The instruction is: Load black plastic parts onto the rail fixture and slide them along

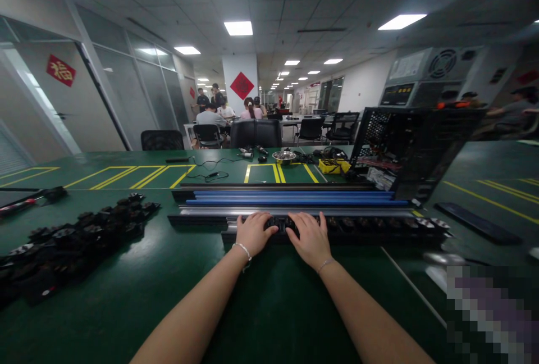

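My left hand [252, 232] is curled at the left part of a long black channel rail [357, 239], thumb and fingers closed on a small black part [275, 223] there. Close beside it, my right hand [310, 236] has bent fingers over the same row, closed on another small black part whose shape is mostly hidden. A row of similar black parts [366, 223] sits in the channel to the right of my hands. Behind them lie a silver-grey rail [210, 210] and blue strips [295, 198], parallel to the channel.
A heap of black parts [84, 232] spreads over the green table [168, 296] at left. An open computer case [438, 156] stands at right, near a black bar [475, 222]. Behind the rails are a metal bowl [284, 156], yellow box [332, 166] and cables. People sit farther back.
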{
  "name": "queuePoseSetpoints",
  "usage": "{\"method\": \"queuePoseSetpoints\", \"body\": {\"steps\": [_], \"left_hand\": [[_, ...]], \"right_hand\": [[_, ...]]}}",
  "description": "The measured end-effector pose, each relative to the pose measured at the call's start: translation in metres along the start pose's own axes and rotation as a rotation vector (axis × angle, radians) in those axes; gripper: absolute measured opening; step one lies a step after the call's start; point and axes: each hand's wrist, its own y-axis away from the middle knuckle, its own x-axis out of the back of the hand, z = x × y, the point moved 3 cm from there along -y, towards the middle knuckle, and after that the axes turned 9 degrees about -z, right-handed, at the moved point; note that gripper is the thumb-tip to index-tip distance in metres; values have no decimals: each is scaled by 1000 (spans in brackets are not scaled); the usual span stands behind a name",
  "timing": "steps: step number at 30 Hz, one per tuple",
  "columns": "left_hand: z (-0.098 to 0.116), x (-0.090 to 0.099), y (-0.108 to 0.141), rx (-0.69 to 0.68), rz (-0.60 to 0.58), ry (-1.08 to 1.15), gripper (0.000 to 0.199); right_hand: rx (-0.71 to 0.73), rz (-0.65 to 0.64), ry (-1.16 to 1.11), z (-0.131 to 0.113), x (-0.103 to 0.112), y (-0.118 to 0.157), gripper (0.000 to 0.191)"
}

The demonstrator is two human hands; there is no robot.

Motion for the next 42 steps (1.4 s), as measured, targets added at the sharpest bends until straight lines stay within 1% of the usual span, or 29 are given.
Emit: {"method": "queuePoseSetpoints", "body": {"steps": [3, 15, 21, 30, 42], "left_hand": [[-2, 0, -2, 7, -23, 23, 42], [-21, 7, 1, 13, -26, 47, 39], [-31, 7, 2, 28, -33, 54, 40], [-35, 9, 3, 27, -52, 86, 39], [-49, 14, 6, 67, -82, 82, 39]], "right_hand": [[-2, 6, -2, 1, -1, 0, 35], [-14, 34, -7, -1, -1, -1, 33], [-15, 43, -11, 0, -1, -1, 33], [-20, 40, -13, 1, -2, -1, 33], [-19, 39, -5, 0, -1, -1, 33]]}}
